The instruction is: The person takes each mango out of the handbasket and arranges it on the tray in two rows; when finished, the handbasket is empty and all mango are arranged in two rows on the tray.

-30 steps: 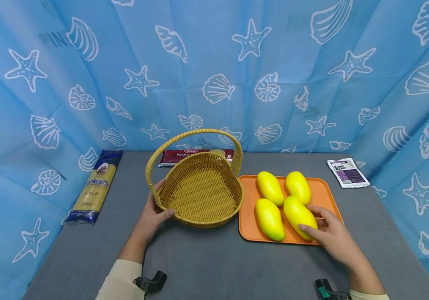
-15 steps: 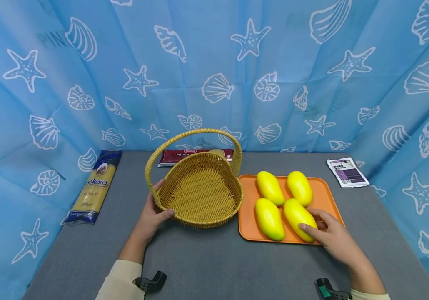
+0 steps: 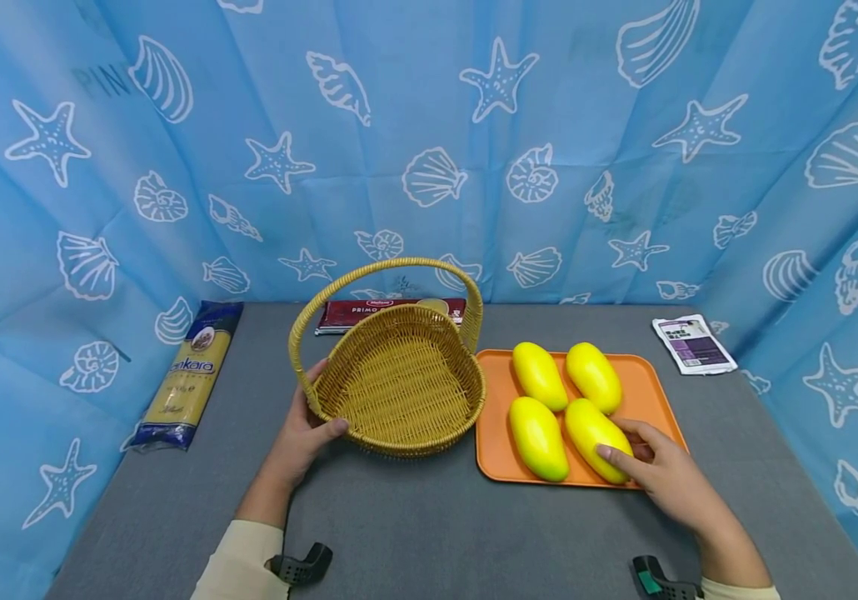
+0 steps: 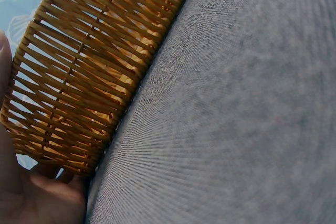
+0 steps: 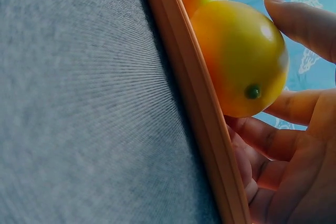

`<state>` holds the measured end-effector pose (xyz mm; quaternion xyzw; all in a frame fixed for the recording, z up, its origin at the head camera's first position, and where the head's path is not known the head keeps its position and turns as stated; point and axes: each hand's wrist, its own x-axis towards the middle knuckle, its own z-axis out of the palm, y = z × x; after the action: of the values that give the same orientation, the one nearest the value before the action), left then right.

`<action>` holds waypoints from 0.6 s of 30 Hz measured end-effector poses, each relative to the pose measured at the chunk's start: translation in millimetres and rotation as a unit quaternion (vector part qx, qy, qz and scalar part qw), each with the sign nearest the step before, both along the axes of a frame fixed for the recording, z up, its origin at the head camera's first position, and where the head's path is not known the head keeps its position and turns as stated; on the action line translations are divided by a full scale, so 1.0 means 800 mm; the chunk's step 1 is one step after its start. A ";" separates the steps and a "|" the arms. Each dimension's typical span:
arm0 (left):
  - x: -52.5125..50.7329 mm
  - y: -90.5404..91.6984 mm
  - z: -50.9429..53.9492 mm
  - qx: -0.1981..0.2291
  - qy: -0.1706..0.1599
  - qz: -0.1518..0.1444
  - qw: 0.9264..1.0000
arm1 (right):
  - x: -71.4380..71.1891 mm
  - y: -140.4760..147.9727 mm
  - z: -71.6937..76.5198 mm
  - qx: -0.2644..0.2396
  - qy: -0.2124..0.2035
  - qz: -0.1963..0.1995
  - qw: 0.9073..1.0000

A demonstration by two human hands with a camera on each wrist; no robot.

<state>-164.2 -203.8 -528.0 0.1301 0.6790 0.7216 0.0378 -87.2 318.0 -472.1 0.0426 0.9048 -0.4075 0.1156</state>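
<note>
A wicker basket (image 3: 406, 387) with a tall arched handle stands mid-table, and nothing lies in it. My left hand (image 3: 301, 437) grips its left side, thumb over the rim and fingers round the outside; in the left wrist view the fingers reach the woven wall (image 4: 89, 72). To the right, an orange tray (image 3: 494, 450) bears several yellow mangoes. My right hand (image 3: 665, 471) holds the front right mango (image 3: 597, 440) between thumb and fingers. In the right wrist view this mango (image 5: 239, 59) shows its green stem end, low against the tray rim (image 5: 197, 103).
A red packet (image 3: 346, 314) lies behind the basket, partly hidden by it. At the left lies a blue and gold pasta packet (image 3: 187, 375). A white and purple sachet (image 3: 695, 344) rests at the back right. A blue shell-print curtain (image 3: 429, 150) borders the table.
The front right mango has shifted slightly toward the front of the tray under my right hand. The back right mango has rocked a little. My left hand and the basket stay put.
</note>
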 end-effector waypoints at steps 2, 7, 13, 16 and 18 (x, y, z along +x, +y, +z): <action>-0.001 0.000 0.000 0.001 0.000 0.000 1.000 | 0.000 0.000 0.000 0.002 0.000 0.001 1.000; 0.000 0.000 0.001 0.003 -0.006 0.000 1.000 | -0.001 0.000 0.000 0.006 -0.009 0.000 1.000; 0.000 0.001 0.000 0.007 -0.009 0.000 1.000 | -0.002 0.000 0.002 0.011 -0.023 -0.005 1.000; -0.001 0.000 0.000 0.007 -0.007 0.000 1.000 | -0.002 0.000 0.003 0.009 -0.027 -0.005 1.000; -0.001 0.001 0.000 0.009 -0.006 -0.001 1.000 | -0.002 0.001 0.004 0.007 -0.029 -0.005 1.000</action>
<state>-164.7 -203.4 -528.0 0.1270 0.6720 0.7284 0.0416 -89.0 318.5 -469.3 0.0598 0.9039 -0.4001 0.1391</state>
